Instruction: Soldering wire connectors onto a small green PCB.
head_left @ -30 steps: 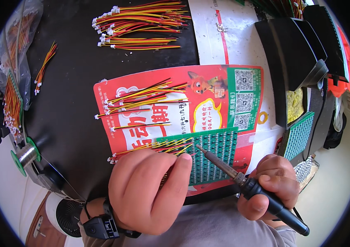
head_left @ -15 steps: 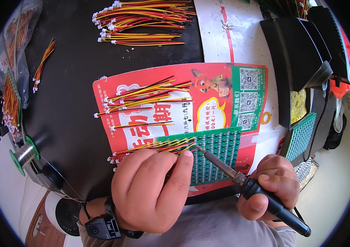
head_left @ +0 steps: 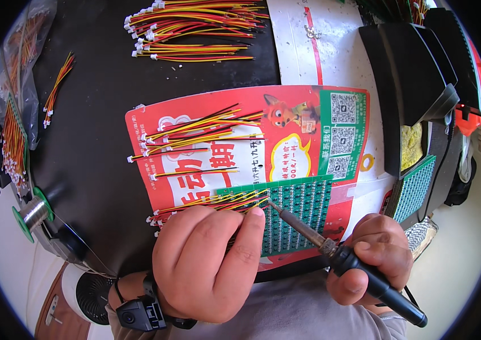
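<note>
Our right grip (head_left: 379, 258) is closed round the dark handle of a soldering iron (head_left: 343, 260), whose shaft slants up and leftward until its tip sits at the ends of some red and yellow wires (head_left: 218, 199) on the green circuit board (head_left: 303, 201); our left grip (head_left: 206, 260) has thumb and forefinger drawn close together just beside those ends, though we cannot tell whether a wire is pinched between them; the board lies on the near part of a red printed sheet (head_left: 229, 97), partly hidden by our left grip; more loose wires (head_left: 195, 136) with white connectors lie higher on the sheet; beyond it, on the dark tabletop (head_left: 93, 147), we see a larger bundle of wires (head_left: 195, 28); at our left are a solder spool (head_left: 35, 212) with green flanges and a clear bag (head_left: 42, 45) holding wires; at our right, a stack of green boards (head_left: 415, 190) sits near a yellow sponge-like pad (head_left: 411, 148).
</note>
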